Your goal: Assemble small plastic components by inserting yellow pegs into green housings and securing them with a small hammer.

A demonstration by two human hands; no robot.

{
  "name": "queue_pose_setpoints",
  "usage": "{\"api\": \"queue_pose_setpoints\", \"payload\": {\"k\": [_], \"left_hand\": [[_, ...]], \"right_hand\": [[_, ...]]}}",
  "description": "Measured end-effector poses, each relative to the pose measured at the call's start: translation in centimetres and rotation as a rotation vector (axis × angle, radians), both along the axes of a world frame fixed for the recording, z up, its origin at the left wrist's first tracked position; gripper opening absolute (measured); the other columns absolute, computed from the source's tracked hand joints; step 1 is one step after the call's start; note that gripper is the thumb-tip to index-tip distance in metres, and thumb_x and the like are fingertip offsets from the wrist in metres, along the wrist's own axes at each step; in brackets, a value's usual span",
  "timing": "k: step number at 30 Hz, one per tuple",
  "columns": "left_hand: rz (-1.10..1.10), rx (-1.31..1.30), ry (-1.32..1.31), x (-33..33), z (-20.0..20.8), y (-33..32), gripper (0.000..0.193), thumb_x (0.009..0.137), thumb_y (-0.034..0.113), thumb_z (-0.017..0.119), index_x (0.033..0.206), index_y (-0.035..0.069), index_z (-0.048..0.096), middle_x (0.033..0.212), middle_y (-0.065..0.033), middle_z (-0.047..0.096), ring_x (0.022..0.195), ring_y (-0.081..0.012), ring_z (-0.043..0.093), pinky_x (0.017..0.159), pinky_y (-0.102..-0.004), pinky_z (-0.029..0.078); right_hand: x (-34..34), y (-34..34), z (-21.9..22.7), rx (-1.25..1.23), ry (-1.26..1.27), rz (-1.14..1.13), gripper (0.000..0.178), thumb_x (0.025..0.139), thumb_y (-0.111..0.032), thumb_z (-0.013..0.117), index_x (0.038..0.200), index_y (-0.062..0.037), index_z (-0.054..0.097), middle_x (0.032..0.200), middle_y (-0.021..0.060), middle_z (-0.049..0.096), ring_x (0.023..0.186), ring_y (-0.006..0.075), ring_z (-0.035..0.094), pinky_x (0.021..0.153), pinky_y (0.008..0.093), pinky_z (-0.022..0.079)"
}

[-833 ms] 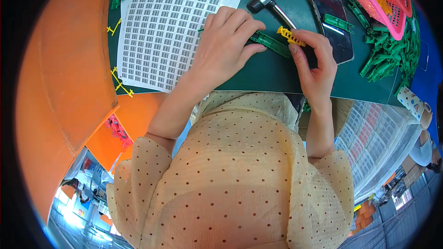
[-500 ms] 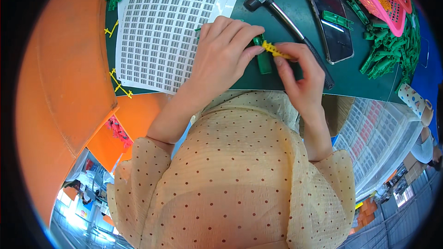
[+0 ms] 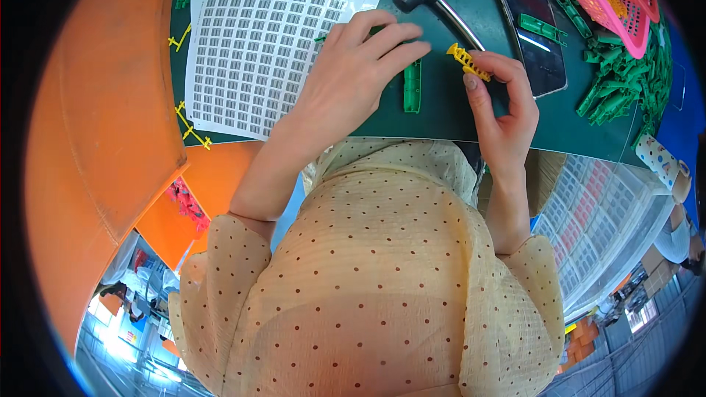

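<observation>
Between the fingertips of my right hand (image 3: 507,99) is a yellow toothed plastic piece (image 3: 466,60), held above the table right of centre. My left hand (image 3: 353,66), fingers spread and a little blurred, hovers beside the edge of a sheet of printed labels (image 3: 254,44). A green trough-shaped plastic part (image 3: 412,90) lies on the dark green tabletop between my hands, apart from both. Bits of green plastic show around my left hand, mostly hidden by it, so I cannot tell whether it touches them.
A mallet (image 3: 456,20) with black and yellow heads lies beyond my right hand. Beside it a phone (image 3: 531,11) carries another green part (image 3: 543,29). A pink basket (image 3: 599,0) and a green heap (image 3: 625,77) stand at right. Yellow sprues (image 3: 190,129) lie at left.
My right hand has moved right with the yellow piece, away from the green part. My left hand has let go of the yellow piece, its fingers opening and lifting away.
</observation>
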State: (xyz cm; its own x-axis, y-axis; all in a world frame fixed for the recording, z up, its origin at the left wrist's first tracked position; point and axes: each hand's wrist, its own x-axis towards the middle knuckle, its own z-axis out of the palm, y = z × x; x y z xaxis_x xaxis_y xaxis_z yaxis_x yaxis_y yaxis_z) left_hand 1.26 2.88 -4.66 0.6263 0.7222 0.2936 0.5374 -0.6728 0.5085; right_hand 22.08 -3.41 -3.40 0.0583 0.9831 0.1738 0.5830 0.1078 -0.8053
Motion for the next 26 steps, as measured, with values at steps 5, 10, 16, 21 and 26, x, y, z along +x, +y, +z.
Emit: {"api": "queue_pose_setpoints", "payload": {"k": [5, 10, 16, 21, 26], "left_hand": [[-0.043, -0.076, 0.029, -0.3, 0.4, -0.2, 0.032, 0.071, 0.009, 0.072, 0.102, 0.010, 0.063, 0.099, -0.0005, 0.059, 0.103, -0.0218, 0.052, 0.082, -0.0344, 0.041], [0.039, -0.134, -0.084, 0.7, 0.7, -0.5, 0.027, 0.071, 0.014, 0.074, 0.096, 0.010, 0.064, 0.098, -0.0037, 0.060, 0.098, -0.0249, 0.052, 0.085, -0.0365, 0.040], [0.023, -0.153, -0.007, 0.5, -0.3, -0.6, 0.028, 0.071, 0.019, 0.075, 0.095, 0.011, 0.065, 0.098, -0.0027, 0.059, 0.096, -0.0235, 0.052, 0.081, -0.0351, 0.039], [0.049, -0.116, -0.052, 0.6, -0.4, -0.7, 0.028, 0.071, 0.019, 0.075, 0.097, 0.011, 0.066, 0.099, -0.0021, 0.060, 0.095, -0.0224, 0.052, 0.080, -0.0346, 0.038], [0.041, -0.190, -0.011, 0.4, 0.1, -0.8, 0.033, 0.075, 0.019, 0.073, 0.106, 0.013, 0.064, 0.101, -0.0027, 0.061, 0.096, -0.0231, 0.053, 0.088, -0.0372, 0.036]], "right_hand": [[-0.2, 0.0, 0.3, 0.025, -0.098, 0.095, 0.022, 0.079, 0.001, 0.070, 0.100, -0.0022, 0.065, 0.101, 0.0093, 0.066, 0.095, 0.0223, 0.060, 0.085, 0.0313, 0.046], [-0.5, -0.1, 0.3, 0.021, -0.090, 0.158, 0.023, 0.076, 0.000, 0.072, 0.098, -0.0035, 0.066, 0.098, 0.0090, 0.067, 0.094, 0.0234, 0.060, 0.084, 0.0325, 0.046], [-0.9, 0.3, -0.5, 0.093, -0.169, 0.244, 0.024, 0.074, 0.001, 0.072, 0.096, -0.0055, 0.066, 0.100, 0.0045, 0.067, 0.094, 0.0237, 0.058, 0.083, 0.0331, 0.044], [-0.8, 0.4, -1.3, 0.110, -0.232, 0.248, 0.024, 0.073, 0.000, 0.072, 0.095, -0.0068, 0.067, 0.100, 0.0032, 0.067, 0.094, 0.0228, 0.058, 0.084, 0.0327, 0.042], [-0.8, 0.6, -1.1, 0.078, -0.231, 0.257, 0.024, 0.074, 0.001, 0.071, 0.096, -0.0077, 0.067, 0.102, 0.0033, 0.067, 0.095, 0.0229, 0.058, 0.085, 0.0329, 0.041]]}}
